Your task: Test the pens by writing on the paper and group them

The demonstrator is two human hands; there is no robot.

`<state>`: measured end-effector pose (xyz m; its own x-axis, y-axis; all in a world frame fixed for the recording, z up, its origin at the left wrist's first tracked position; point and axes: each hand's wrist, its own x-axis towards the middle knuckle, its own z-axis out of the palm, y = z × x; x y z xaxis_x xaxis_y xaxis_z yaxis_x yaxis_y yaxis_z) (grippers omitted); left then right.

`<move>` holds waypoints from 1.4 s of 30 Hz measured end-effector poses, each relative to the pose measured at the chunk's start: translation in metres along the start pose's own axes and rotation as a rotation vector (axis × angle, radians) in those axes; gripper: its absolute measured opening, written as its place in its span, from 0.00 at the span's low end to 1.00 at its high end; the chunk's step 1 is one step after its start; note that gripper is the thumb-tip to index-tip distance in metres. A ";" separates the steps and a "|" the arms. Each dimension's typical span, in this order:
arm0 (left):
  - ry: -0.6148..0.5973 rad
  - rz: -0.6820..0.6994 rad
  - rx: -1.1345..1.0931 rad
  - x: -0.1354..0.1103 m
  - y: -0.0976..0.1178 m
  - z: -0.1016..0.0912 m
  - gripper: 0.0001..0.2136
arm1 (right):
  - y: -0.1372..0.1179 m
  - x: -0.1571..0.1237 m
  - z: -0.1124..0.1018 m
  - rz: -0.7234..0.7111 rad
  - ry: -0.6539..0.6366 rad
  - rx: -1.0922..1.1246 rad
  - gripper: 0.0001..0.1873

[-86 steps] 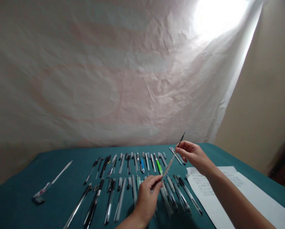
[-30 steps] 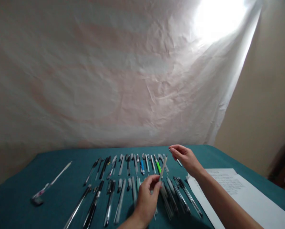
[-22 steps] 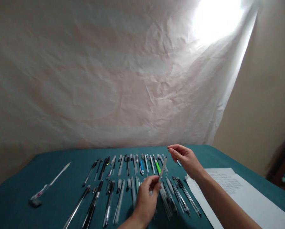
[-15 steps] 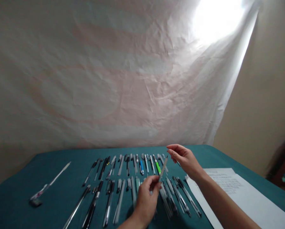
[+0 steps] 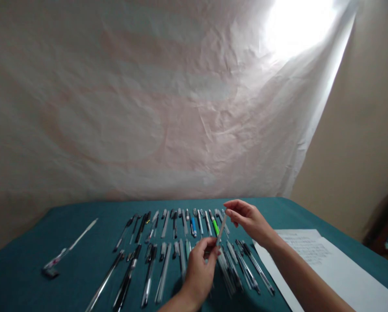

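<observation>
My left hand [image 5: 201, 264] is closed round the lower part of a slim pale pen [image 5: 223, 226], which tilts up and slightly to the right. At the pen's upper end, my right hand [image 5: 246, 217] has thumb and forefinger pinched together, touching or very near the tip. Whether a small part sits between those fingertips is hidden. Beneath the hands, pens lie on the green cloth in two rows; a back-row pen with a bright green grip [image 5: 215, 227] and a blue one [image 5: 193, 227] stand out. Clear pens [image 5: 246, 271] lie below the right hand.
Handwritten white sheets [image 5: 337, 268] overlap at the right of the green-covered table [image 5: 73, 234]. On the far left lie a thin white stick-like item [image 5: 83, 235] and a small dark block [image 5: 50, 272]. A wrinkled pale sheet [image 5: 141, 108] hangs behind the table.
My right hand has come left and slightly down, bringing its pinched fingers to the pen's upper end, which stood bare before. The left hand has barely moved.
</observation>
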<state>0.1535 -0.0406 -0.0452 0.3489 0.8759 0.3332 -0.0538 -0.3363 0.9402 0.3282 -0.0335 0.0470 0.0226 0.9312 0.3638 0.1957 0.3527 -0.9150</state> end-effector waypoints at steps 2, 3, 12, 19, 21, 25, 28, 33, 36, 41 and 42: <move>-0.001 0.001 -0.008 0.000 -0.001 0.000 0.11 | 0.001 -0.001 0.000 0.004 -0.005 0.008 0.18; 0.001 0.001 -0.010 0.000 -0.002 0.000 0.11 | 0.001 -0.001 0.000 0.008 -0.005 0.011 0.18; 0.012 0.014 0.010 -0.001 -0.004 -0.001 0.11 | -0.008 -0.003 0.004 0.075 -0.006 0.063 0.21; 0.004 0.042 0.016 0.000 0.001 -0.002 0.10 | -0.009 -0.005 0.003 0.149 -0.028 0.151 0.22; 0.009 0.038 0.025 0.001 0.002 -0.002 0.10 | -0.008 -0.005 0.003 0.170 -0.029 0.160 0.20; 0.017 0.036 0.026 0.001 0.005 -0.002 0.09 | -0.007 -0.004 0.005 0.186 -0.022 0.174 0.17; 0.007 0.033 0.040 0.001 0.006 -0.002 0.10 | -0.004 -0.004 0.007 0.189 0.015 0.186 0.16; 0.022 0.016 -0.006 0.002 0.005 -0.002 0.11 | -0.004 -0.005 0.005 0.180 -0.023 0.214 0.17; 0.045 -0.019 -0.029 0.004 0.003 -0.002 0.12 | -0.005 -0.006 0.002 0.182 -0.117 0.247 0.20; 0.041 -0.016 -0.021 0.004 0.003 -0.002 0.10 | 0.001 -0.003 0.003 0.139 -0.132 0.231 0.21; 0.036 -0.009 -0.015 0.004 0.003 -0.002 0.09 | 0.003 -0.002 0.004 0.126 -0.115 0.205 0.20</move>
<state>0.1527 -0.0379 -0.0406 0.3157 0.8909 0.3264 -0.0644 -0.3231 0.9442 0.3248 -0.0342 0.0429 -0.0795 0.9692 0.2332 -0.0041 0.2336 -0.9723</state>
